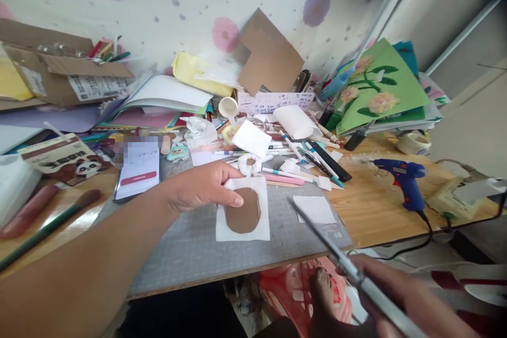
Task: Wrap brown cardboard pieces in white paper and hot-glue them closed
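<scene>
My left hand (208, 185) reaches in over the grey cutting mat (170, 253). Its thumb presses on a brown cardboard oval (243, 216) that lies on a white paper square (263, 231), and its other fingers curl at the upper left edge. At the lower right, my right hand (412, 296) is closed around a slim silver tool (348, 266) with a long pointed blade. Its tip hovers by a second white paper piece (315, 210), apart from the oval. Whether the tool is a knife or scissors seen edge-on, I cannot tell.
A blue glue gun (404, 177) stands at the right with its cord hanging off the table. Pens and paper scraps crowd the back of the mat. To the left lie a phone (138, 169) and a green-handled brush (51, 229). A cardboard box (67, 74) sits behind.
</scene>
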{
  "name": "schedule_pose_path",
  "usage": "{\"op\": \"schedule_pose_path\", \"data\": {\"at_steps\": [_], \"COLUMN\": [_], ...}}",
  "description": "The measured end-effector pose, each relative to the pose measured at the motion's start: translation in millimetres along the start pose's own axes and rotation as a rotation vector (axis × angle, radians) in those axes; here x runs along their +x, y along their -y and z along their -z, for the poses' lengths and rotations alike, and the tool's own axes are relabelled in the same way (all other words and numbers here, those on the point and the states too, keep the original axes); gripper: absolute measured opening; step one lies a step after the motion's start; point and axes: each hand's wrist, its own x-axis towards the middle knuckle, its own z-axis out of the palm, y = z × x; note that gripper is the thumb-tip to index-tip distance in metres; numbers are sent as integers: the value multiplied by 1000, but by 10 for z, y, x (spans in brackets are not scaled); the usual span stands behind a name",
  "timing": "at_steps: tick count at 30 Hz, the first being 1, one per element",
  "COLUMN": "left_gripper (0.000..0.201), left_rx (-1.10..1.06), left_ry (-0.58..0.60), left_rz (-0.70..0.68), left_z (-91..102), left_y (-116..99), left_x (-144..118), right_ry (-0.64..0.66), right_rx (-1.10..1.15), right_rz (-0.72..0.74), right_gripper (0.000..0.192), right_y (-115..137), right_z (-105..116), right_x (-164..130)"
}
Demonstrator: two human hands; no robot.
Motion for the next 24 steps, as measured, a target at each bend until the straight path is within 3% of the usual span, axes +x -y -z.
{"op": "schedule_pose_path", "data": {"at_steps": [3,9,14,18,24], "left_gripper": [5,4,8,10,6], "left_rx": [27,15,14,-32,-41], "left_ry": [-9,33,-15,-32,-15], "left_rz": [-10,2,4,-2,-8], "left_z": [-7,-5,33,37,-10], "left_y": [-14,-16,-19,-25,-21], "left_x": [-16,-31,-53,-60,-46], "right_ry": [98,235,225,143,203], "right_rx": [-98,-215,-240,-217,-226], "right_rz": [72,135,145,105,206], "right_gripper": [71,63,75,64,56], "right_y": [-31,-30,9,107,169], "right_z": [-14,-13,-56,-128,-115], "right_x": [52,128,103,97,144]}}
